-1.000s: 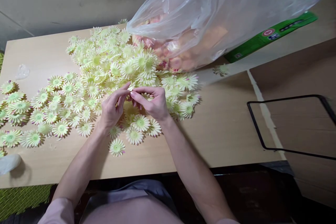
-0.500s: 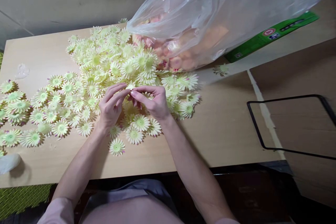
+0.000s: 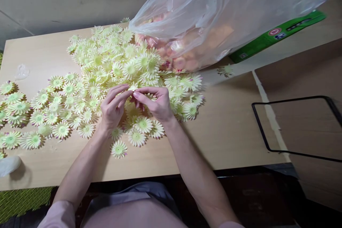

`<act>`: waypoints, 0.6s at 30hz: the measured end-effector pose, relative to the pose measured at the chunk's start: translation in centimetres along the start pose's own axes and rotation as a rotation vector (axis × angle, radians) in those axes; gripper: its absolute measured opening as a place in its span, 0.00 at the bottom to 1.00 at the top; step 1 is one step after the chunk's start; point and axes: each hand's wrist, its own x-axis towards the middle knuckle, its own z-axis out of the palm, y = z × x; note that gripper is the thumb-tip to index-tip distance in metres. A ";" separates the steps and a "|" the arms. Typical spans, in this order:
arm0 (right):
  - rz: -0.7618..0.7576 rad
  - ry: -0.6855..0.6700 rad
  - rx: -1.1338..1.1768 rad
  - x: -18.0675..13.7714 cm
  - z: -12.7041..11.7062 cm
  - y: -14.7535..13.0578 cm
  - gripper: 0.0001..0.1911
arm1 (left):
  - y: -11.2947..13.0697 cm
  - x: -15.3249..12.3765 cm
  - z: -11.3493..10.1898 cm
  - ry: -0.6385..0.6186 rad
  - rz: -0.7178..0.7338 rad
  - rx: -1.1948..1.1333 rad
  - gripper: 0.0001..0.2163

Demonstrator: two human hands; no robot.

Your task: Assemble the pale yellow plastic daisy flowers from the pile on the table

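Note:
A heap of pale yellow fabric daisy flowers (image 3: 112, 60) covers the middle and left of a light wooden table (image 3: 227, 131). My left hand (image 3: 113, 108) and my right hand (image 3: 157, 105) meet fingertip to fingertip over the near side of the heap. Together they pinch one small yellow flower piece (image 3: 133, 87) between thumbs and forefingers. More single flowers (image 3: 119, 149) lie flat just below my wrists. Most of the pinched piece is hidden by my fingers.
A large clear plastic bag (image 3: 213, 17) with pinkish pieces inside lies at the back right of the heap. A green box (image 3: 278, 35) lies behind it. A black wire frame (image 3: 294, 124) sits on brown board at the right. A white lump (image 3: 9, 165) lies at the near left edge.
My left fingers curled in and closed on the flower piece held with the right hand. Both hands stay in the same spot since half a second ago.

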 end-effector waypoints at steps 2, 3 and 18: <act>-0.006 0.000 0.005 0.0 0.0 0.1 0.07 | 0.0 0.0 0.0 0.002 0.004 -0.028 0.11; -0.008 -0.001 0.002 0.0 0.0 0.1 0.07 | 0.0 0.0 0.0 0.002 0.003 -0.035 0.11; 0.062 -0.002 0.056 0.1 0.0 0.7 0.10 | 0.0 -0.2 -0.1 -0.031 -0.160 0.024 0.04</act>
